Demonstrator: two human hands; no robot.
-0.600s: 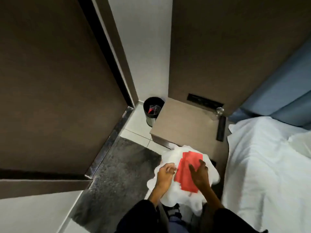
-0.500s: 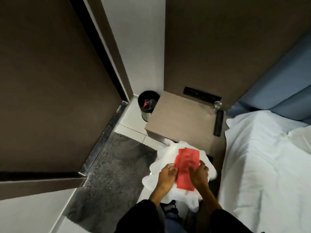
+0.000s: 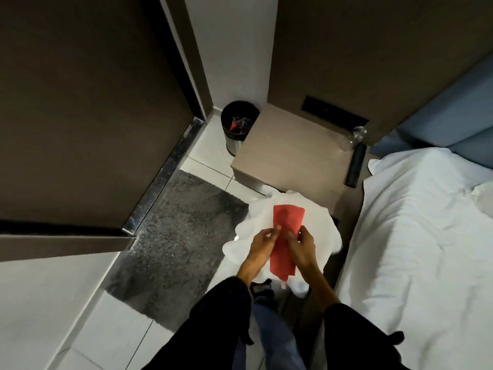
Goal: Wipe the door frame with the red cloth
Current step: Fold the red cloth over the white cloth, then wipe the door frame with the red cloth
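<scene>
Hands (image 3: 282, 244) partly covering folded red cloth (image 3: 287, 222)

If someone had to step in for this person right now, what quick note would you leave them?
Left hand: pinching the left edge of the red cloth.
Right hand: gripping its right edge.
The cloth is held folded lengthwise above a white sheet, in front of the bedside table.
The door frame is up to the left, not yet touched.
Done: cloth in hand. Left: all the wiping.

Nightstand (image 3: 290, 156), bed (image 3: 426, 236) — narrow gap
</scene>
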